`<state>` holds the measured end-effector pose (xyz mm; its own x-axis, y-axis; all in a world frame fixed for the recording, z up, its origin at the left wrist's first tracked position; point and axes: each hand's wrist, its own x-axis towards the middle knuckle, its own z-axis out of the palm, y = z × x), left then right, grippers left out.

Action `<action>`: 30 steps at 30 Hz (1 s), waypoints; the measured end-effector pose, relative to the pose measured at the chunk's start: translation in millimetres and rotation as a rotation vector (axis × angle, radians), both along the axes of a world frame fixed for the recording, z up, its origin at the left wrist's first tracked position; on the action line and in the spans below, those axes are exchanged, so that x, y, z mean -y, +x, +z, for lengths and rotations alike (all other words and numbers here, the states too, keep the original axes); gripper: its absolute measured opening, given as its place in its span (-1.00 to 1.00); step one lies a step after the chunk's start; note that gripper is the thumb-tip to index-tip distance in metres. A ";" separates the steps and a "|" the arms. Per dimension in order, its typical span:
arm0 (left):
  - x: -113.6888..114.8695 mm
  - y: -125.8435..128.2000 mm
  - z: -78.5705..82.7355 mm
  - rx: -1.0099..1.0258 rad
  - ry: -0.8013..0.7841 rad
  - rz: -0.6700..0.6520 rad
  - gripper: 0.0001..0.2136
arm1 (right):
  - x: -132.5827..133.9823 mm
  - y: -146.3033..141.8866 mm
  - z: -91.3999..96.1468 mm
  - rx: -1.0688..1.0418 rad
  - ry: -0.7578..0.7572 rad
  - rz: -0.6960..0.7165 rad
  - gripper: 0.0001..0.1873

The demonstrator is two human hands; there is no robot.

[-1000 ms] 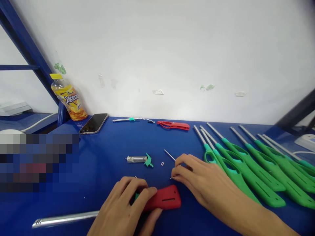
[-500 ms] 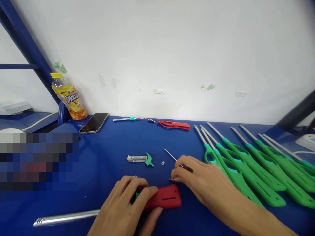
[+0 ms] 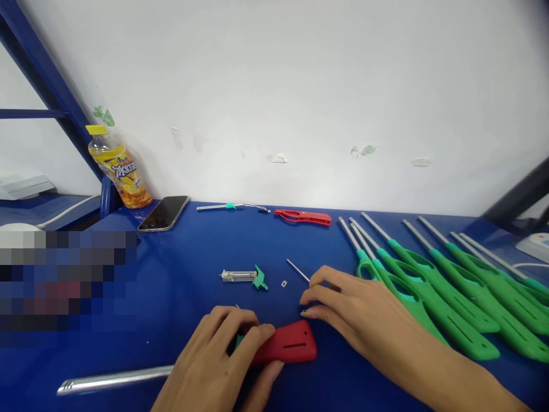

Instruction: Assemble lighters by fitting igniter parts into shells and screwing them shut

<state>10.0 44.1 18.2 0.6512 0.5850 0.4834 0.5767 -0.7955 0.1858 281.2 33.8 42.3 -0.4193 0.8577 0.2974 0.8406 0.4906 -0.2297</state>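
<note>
My left hand (image 3: 218, 366) is closed around a red lighter handle (image 3: 287, 345) lying on the blue table (image 3: 193, 257), with a metal tube (image 3: 114, 380) running out to the left. My right hand (image 3: 351, 312) rests just right of the handle, fingertips pinched on the table surface over something too small to make out. A thin metal pin (image 3: 297, 270) and a tiny white piece (image 3: 283, 283) lie just beyond the fingers. A clear gas cartridge with a green trigger piece (image 3: 244, 277) lies further left.
Several green long-nosed lighters (image 3: 429, 286) lie in a row at the right. A red lighter shell (image 3: 302, 217), a thin tube with wire (image 3: 231, 208), a phone (image 3: 163, 214) and a drink bottle (image 3: 118, 169) sit near the wall. A blurred patch covers the left.
My right hand's fingertips shifted slightly on the table and the small pin tip under them is no longer visible. My left hand stays on the red handle.
</note>
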 end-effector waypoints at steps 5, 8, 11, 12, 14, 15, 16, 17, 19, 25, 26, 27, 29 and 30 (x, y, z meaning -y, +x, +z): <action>1.8 -1.3 0.4 0.002 0.006 0.003 -0.73 | 0.6 -0.3 -5.3 0.015 -0.021 -0.002 -0.76; 1.4 -0.9 -0.3 -0.014 0.006 0.000 -0.74 | 1.7 -1.2 -3.4 -0.048 -0.050 -0.011 -0.79; 0.3 0.1 -0.7 -0.007 0.012 0.007 -0.73 | 3.8 -4.0 6.0 -0.213 -0.106 -0.029 -0.80; 0.1 0.4 -0.7 -0.007 0.011 0.010 -0.73 | 4.6 -5.5 9.7 -0.271 -0.124 -0.032 -0.79; 0.1 0.7 -0.2 -0.007 0.004 0.011 -0.73 | 6.1 -8.6 15.8 -0.361 -0.165 -0.038 -0.76; 0.2 0.7 0.0 -0.007 0.000 0.007 -0.73 | 6.6 -10.1 17.7 -0.397 -0.187 -0.039 -0.75; 0.3 0.6 0.2 -0.007 -0.005 0.004 -0.74 | 6.9 -11.3 18.8 -0.434 -0.207 -0.041 -0.75; 0.3 0.4 0.3 -0.008 -0.008 0.002 -0.74 | 7.0 -12.1 19.1 -0.467 -0.224 -0.046 -0.76; 0.3 -0.1 0.0 -0.008 -0.010 0.001 -0.75 | 6.5 -12.8 18.3 -0.512 -0.231 -0.049 -0.74; -1.0 -3.2 -2.5 -0.022 0.018 0.000 -0.73 | 4.6 -10.9 17.1 -0.482 -0.190 -0.014 -0.74; -1.3 -3.8 -2.5 -0.037 0.033 0.001 -0.70 | 4.6 -11.1 17.6 -0.480 -0.187 -0.017 -0.74; -1.7 -4.6 -2.3 -0.055 0.047 0.005 -0.67 | 4.7 -11.5 18.1 -0.479 -0.183 -0.023 -0.75; -2.3 -6.0 -1.8 -0.098 0.068 0.011 -0.62 | 4.8 -12.8 18.8 -0.482 -0.190 -0.035 -0.78; -2.4 -6.5 -1.6 -0.118 0.078 0.000 -0.59 | 4.9 -13.5 19.0 -0.488 -0.201 -0.040 -0.80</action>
